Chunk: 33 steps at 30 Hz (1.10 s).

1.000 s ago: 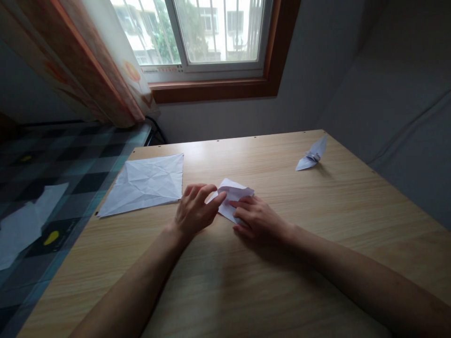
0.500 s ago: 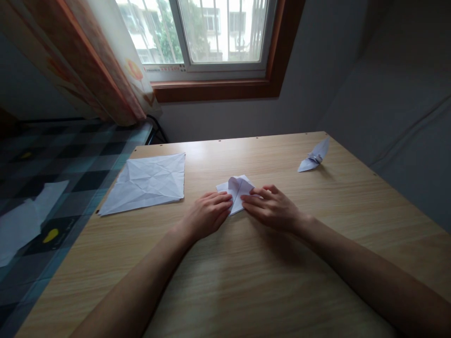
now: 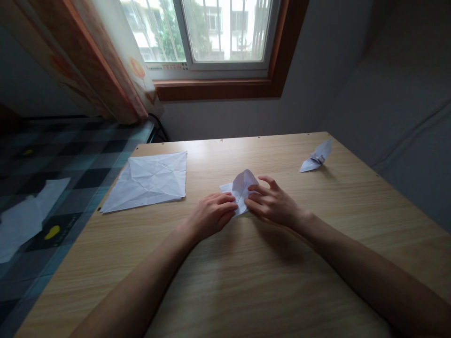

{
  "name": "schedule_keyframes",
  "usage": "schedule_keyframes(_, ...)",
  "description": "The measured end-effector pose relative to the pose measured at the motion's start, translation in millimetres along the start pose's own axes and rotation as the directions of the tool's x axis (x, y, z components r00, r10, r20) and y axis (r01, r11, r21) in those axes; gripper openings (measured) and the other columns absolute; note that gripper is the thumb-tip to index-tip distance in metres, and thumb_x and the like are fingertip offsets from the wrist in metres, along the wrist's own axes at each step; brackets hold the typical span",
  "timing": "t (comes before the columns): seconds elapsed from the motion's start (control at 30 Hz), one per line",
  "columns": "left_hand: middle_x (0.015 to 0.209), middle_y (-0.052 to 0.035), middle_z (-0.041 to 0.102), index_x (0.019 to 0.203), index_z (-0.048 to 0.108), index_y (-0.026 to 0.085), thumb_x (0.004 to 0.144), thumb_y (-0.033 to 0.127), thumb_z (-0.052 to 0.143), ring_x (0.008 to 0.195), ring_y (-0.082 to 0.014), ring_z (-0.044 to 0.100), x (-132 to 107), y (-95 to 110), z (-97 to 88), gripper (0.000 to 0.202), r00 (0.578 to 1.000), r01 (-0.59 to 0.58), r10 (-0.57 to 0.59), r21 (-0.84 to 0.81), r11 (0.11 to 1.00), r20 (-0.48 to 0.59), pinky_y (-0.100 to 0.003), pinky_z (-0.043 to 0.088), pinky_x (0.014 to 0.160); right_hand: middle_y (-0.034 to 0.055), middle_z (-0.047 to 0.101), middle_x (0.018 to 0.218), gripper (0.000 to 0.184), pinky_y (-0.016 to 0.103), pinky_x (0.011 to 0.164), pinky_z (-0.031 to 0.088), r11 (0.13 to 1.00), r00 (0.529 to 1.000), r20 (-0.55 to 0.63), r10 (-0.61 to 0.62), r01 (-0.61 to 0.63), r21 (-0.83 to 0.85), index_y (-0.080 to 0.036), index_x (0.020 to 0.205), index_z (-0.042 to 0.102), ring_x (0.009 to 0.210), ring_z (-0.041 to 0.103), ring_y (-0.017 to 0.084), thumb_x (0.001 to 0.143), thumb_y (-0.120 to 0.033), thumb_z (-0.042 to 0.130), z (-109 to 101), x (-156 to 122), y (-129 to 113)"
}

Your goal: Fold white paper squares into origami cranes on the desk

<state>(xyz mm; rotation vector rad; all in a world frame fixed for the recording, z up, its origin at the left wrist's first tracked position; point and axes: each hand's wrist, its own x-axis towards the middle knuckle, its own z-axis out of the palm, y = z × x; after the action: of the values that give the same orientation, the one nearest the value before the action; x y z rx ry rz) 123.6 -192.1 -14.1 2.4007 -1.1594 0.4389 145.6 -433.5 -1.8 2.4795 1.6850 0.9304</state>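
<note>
A small piece of folded white paper [image 3: 243, 185] lies on the wooden table between both hands. Its upper flap stands raised and curved, with a crease down the middle. My left hand [image 3: 214, 211] grips the paper's left side, fingers together and the thumb underneath them near the lower corner. On the other side, my right hand [image 3: 273, 202] holds the right edge of the flap, its index finger lifted and bent away. The fingertips hide parts of both edges.
A creased white sheet [image 3: 155, 180] lies at the table's [image 3: 225, 291] left. Toward the far right corner sits a folded paper figure [image 3: 317, 157] with pointed ends. More white paper [image 3: 24, 218] rests on the checked cloth [image 3: 21, 291] to the left. A window [image 3: 225, 33] and curtain [image 3: 102, 61] are behind.
The paper's upper flap has risen higher and opened into a rounder curve. My right index finger has lifted off the paper. The view has shifted slightly.
</note>
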Motion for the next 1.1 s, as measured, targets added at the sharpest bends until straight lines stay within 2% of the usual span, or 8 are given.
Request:
schedule_keyframes(0.3,0.105,-0.0071,0.07,0.097,0.067,0.019,0.09,0.017,0.049,0.105,-0.021,0.065,0.3,3.9,2.5,0.019,0.999,-0.037,0.038,-0.031,0.999,0.014,-0.034,0.053,0.091,0.0056,0.066,0.074,0.021,0.052,0.107,0.021,0.995,0.987,0.142,0.08,-0.07,-0.074,-0.016,0.08,0.064,0.087,0.054,0.023,0.091,-0.01,0.048,6.3,14.5,-8.7)
schedule_keyframes(0.43,0.103,-0.0088,0.068,0.1,0.063,0.019,0.088,0.017,0.048,0.103,-0.0206,0.064,1.2,5.4,0.0,0.02,0.997,-0.014,0.014,-0.012,1.0,0.071,-0.034,0.053,0.089,0.0058,0.066,0.073,0.02,0.053,0.108,0.021,0.992,0.981,0.157,0.111,-0.099,-0.081,-0.016,0.08,0.065,0.09,0.055,0.024,0.091,-0.01,0.05,6.4,16.3,-12.2)
schedule_keyframes(0.57,0.104,-0.0073,0.068,0.106,0.064,0.021,0.091,0.02,0.048,0.106,-0.0206,0.062,2.1,6.7,-2.3,0.022,0.988,-0.088,0.082,0.04,0.995,0.129,-0.037,0.05,0.095,0.0051,0.066,0.075,0.018,0.054,0.108,0.022,0.989,0.982,0.132,0.136,-0.125,-0.085,-0.016,0.081,0.065,0.093,0.056,0.024,0.091,-0.011,0.051,8.0,17.3,-14.4)
schedule_keyframes(0.63,0.104,-0.0072,0.068,0.107,0.066,0.022,0.092,0.023,0.049,0.108,-0.0212,0.061,2.5,7.4,-2.4,0.022,0.986,-0.107,0.097,0.071,0.992,0.133,-0.037,0.05,0.095,0.0066,0.069,0.089,0.016,0.053,0.108,0.024,0.989,0.991,0.05,0.123,-0.118,-0.088,-0.017,0.087,0.064,0.1,0.056,0.025,0.092,-0.011,0.051,8.4,16.6,-15.3)
schedule_keyframes(0.73,0.105,-0.0072,0.068,0.104,0.068,0.022,0.092,0.024,0.05,0.104,-0.0205,0.062,2.6,8.4,-1.6,0.021,0.989,-0.1,0.088,0.106,0.989,0.115,-0.036,0.051,0.091,0.0084,0.064,0.116,0.015,0.051,0.106,0.03,0.992,0.977,-0.187,0.1,-0.112,-0.054,-0.02,0.104,0.061,0.113,0.053,0.025,0.092,-0.014,0.054,6.9,10.4,-14.4)
schedule_keyframes(0.87,0.105,-0.0052,0.069,0.101,0.07,0.025,0.091,0.026,0.053,0.101,-0.0197,0.064,1.8,8.3,-0.1,0.019,0.994,-0.083,0.075,0.104,0.991,0.083,-0.035,0.052,0.089,0.0084,0.061,0.111,0.029,0.041,0.088,0.048,0.955,0.867,-0.416,0.274,-0.195,0.225,-0.024,0.113,0.051,0.103,0.057,0.023,0.086,-0.022,0.062,5.5,-8.3,-5.0)
schedule_keyframes(0.97,0.109,-0.0042,0.069,0.1,0.071,0.026,0.091,0.026,0.054,0.104,-0.0207,0.063,1.2,7.9,0.4,0.019,0.995,-0.068,0.06,0.095,0.993,0.085,-0.036,0.052,0.089,0.0063,0.06,0.097,0.03,0.034,0.07,0.052,0.819,0.824,-0.306,0.476,-0.29,0.495,-0.022,0.111,0.049,0.08,0.06,0.019,0.083,-0.019,0.06,9.0,-20.9,4.9)
schedule_keyframes(1.1,0.113,-0.0038,0.069,0.101,0.071,0.026,0.091,0.025,0.054,0.108,-0.0217,0.062,1.3,8.7,0.2,0.02,0.993,-0.052,0.042,0.09,0.995,0.108,-0.038,0.05,0.092,0.0013,0.062,0.085,0.022,0.027,0.06,0.049,0.634,0.786,-0.085,0.613,-0.424,0.647,-0.022,0.101,0.055,0.065,0.059,0.015,0.081,-0.016,0.062,16.8,-23.5,10.8)
